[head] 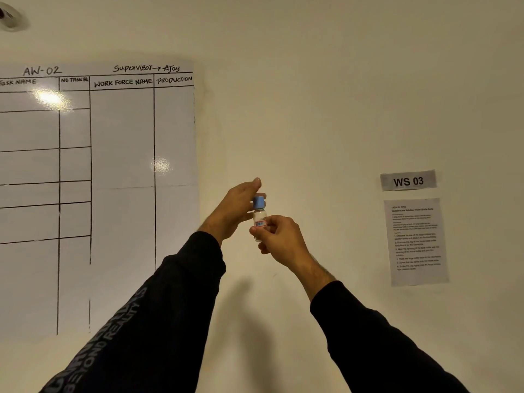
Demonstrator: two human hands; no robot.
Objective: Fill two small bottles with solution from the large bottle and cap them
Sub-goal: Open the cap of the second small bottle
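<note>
Cream wall [312,109] fills my view; ruled chart [122,165] at left, "WS 03" sign [408,180] and printed sheet [416,242] at right. Small bottle [259,218] held upright mid-air before wall. Right hand [279,239] pinches bottle body. Left hand [235,211] curls round blue cap [258,202].

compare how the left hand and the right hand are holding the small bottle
The left hand wraps the blue cap at the top; the right hand pinches the small bottle lower down, at its label. The left hand's fingers lie fairly straight across the cap; the right hand's curl tightly. Both are raised before the wall.
</note>
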